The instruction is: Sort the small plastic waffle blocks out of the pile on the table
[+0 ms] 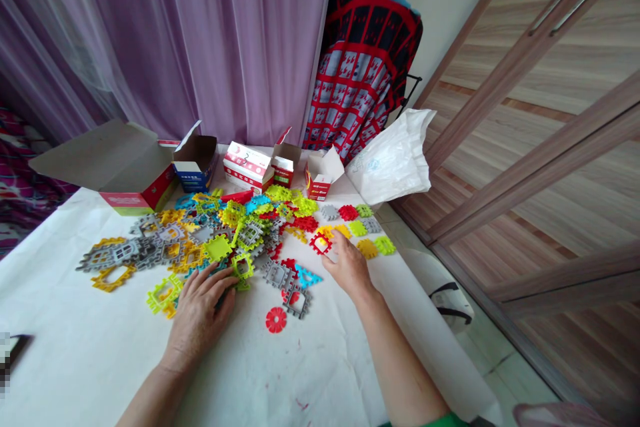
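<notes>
The left hand [197, 320] lies loosely curved against the near edge of a heap of interlocking plastic tiles [240, 233] on the white-covered bench [85, 340] – its grip partly open, nothing clearly held. The right hand [347, 265] sits at the heap's right side, grip spread open, fingertips [334, 245] just beside a red square frame tile [321, 244]. The tiles look light and stiff – best pinched by their notched edges.

heaped plastic tiles [250, 235] stand between the right hand [347, 265] and cartons [249, 165]
</notes>
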`<action>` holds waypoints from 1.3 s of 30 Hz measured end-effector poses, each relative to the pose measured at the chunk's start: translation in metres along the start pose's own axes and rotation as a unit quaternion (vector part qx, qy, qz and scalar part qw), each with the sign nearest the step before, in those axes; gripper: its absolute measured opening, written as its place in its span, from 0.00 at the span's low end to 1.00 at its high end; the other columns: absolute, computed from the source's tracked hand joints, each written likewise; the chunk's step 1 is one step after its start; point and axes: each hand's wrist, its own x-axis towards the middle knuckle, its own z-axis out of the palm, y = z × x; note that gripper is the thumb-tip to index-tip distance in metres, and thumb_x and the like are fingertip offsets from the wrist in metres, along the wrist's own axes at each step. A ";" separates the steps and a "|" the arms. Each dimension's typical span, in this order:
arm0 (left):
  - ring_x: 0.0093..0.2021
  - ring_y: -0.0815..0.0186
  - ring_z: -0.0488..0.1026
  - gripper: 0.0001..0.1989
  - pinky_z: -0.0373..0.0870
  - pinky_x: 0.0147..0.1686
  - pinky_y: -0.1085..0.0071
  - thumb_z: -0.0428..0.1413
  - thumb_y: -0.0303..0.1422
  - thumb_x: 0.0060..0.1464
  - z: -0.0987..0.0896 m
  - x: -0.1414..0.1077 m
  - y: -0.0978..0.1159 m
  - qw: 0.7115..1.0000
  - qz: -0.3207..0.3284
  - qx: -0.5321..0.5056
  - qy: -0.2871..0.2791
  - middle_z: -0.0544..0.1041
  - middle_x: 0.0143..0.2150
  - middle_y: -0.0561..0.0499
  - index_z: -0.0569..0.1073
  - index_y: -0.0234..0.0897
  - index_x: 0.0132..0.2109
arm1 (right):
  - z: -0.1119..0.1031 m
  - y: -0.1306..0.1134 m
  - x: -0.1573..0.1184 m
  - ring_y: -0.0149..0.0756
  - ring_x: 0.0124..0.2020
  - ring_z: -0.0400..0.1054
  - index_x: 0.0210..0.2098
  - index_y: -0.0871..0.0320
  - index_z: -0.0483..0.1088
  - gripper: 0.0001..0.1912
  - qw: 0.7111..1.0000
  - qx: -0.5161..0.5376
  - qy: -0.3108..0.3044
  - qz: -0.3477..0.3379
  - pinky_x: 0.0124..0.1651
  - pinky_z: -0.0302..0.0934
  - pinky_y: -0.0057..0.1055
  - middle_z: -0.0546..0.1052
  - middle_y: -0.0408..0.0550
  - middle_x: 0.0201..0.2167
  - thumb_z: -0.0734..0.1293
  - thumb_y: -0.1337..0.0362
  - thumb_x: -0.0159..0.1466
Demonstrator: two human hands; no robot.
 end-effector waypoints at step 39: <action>0.60 0.52 0.74 0.13 0.67 0.59 0.52 0.51 0.43 0.64 0.004 -0.002 -0.010 0.999 0.038 0.023 0.020 0.83 0.52 0.51 0.79 0.48 0.47 | -0.021 0.077 0.125 0.45 0.56 0.74 0.68 0.57 0.59 0.35 0.981 -0.076 -0.005 0.180 0.55 0.67 0.37 0.80 0.54 0.54 0.69 0.55 0.65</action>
